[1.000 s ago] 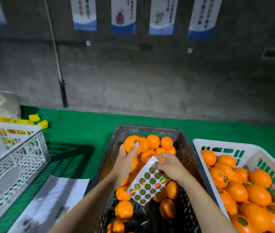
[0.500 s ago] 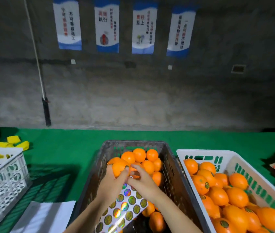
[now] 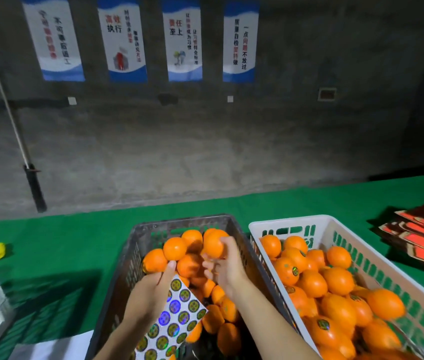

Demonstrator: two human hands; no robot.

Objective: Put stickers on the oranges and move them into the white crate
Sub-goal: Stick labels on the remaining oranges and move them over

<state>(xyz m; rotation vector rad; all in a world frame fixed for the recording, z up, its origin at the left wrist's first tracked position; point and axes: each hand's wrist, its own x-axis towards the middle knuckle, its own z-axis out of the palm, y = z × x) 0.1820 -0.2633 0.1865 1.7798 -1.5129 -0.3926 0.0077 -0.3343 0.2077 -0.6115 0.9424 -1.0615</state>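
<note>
Since half a second ago the right hand [image 3: 227,266] has taken over an orange [image 3: 214,242] and lifted it above the heap in the dark crate [image 3: 138,245], where before both hands met low over the fruit. Its fingers curl round the orange from the right and below, holding it near the dark crate's far right corner. The left hand [image 3: 151,292] has dropped back toward the near left of that crate; its fingers pinch the top edge of the sticker sheet [image 3: 173,320], which slants down toward the near edge, and I cannot tell whether a fingertip also rests on the fruit beneath.

What the coming move turns on: the white crate [image 3: 291,220] stands just beside the dark one, directly to the right of the held orange, across the two touching rims. The right hand is the nearer of the two, so it looks the one to carry the fruit over. The white crate is heaped with stickered oranges [image 3: 312,283], lowest near its far left corner. Whether the held orange already bears a sticker is hidden by the fingers.
</note>
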